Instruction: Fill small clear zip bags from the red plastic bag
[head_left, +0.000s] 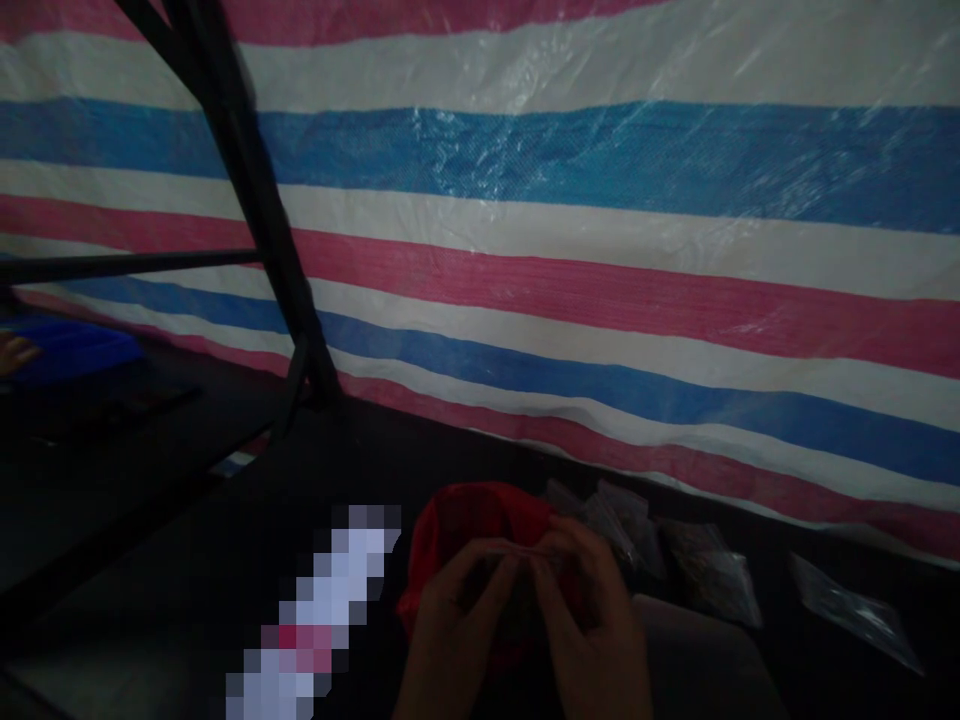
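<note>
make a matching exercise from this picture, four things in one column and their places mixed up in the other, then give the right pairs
Things
1. red container
2. striped plastic sheeting
3. blue tray
4. lone clear plastic bag

Places
A. lower far right, apart from the other packets
B. partly hidden by the person's left hand and right hand
C. across the background
D. far left, by another person's hand

Pairs: 1-B, 2-C, 3-D, 4-A
</note>
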